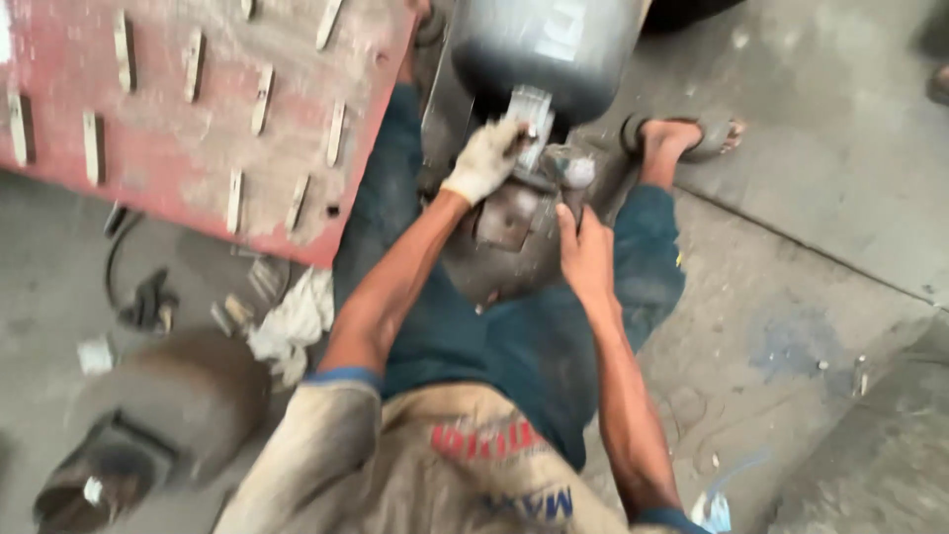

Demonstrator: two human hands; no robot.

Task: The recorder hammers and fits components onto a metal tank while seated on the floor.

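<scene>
I sit on the floor with a dark, dirty metal part between my legs, in front of a grey cylindrical tank. My left hand, in a soiled white glove, grips a small shiny metal fitting at the tank's lower end. My right hand is bare and presses against the right side of the dark metal part, fingers curled on its edge. A small round grey piece sits just above the right hand. The picture is blurred by motion.
A red metal panel with several slots lies at the upper left. A crumpled white rag and a black cable lie on the concrete floor. A dark rounded housing sits at the lower left. My sandalled foot rests at the upper right.
</scene>
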